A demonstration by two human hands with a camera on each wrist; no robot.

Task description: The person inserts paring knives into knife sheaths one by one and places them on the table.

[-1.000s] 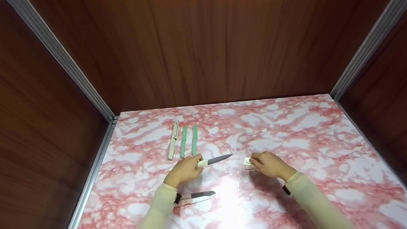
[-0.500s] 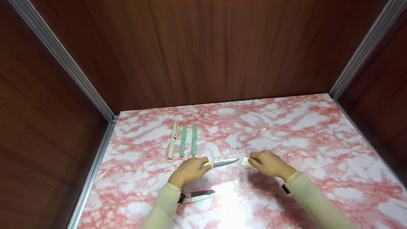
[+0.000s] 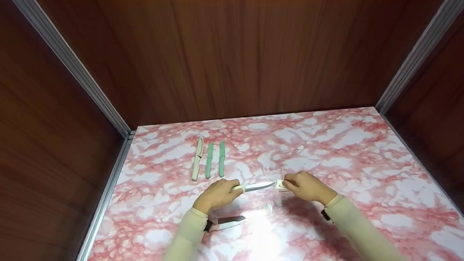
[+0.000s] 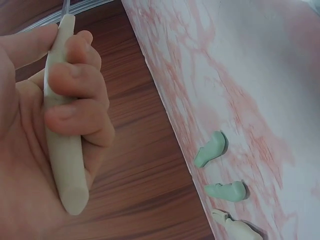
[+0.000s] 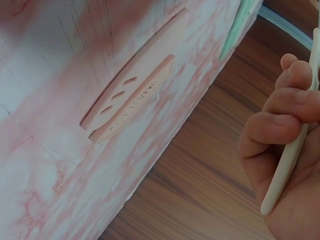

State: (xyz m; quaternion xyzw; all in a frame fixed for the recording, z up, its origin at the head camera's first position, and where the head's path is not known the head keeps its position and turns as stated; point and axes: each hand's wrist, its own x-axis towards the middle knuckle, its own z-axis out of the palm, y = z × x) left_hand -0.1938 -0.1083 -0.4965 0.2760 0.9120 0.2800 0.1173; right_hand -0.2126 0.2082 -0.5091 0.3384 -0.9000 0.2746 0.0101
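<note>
In the head view my left hand [image 3: 217,194] grips the cream handle of a bare-bladed knife [image 3: 259,186], its tip pointing right. Fingers curl round that handle [image 4: 65,155] in the left wrist view. My right hand [image 3: 306,186] pinches a cream blade sheath [image 3: 280,184], whose end faces the tip. Tip and sheath lie very close; whether they touch I cannot tell. The right wrist view has curled fingers [image 5: 272,127] round the slim cream sheath [image 5: 287,170]. Most of the sheath is hidden by the hand in the head view.
Behind the left hand lie a cream knife [image 3: 197,159] and two green knives [image 3: 209,161], [image 3: 222,159], side by side. Two pink-handled knives [image 3: 230,222] lie nearer, partly under the left forearm. Dark wood panels [image 3: 253,61] wall the marbled table [image 3: 344,156].
My left hand has moved right with the knife, bringing its tip from well short of the sheath to right beside the sheath's end. The right hand has hardly moved.
</note>
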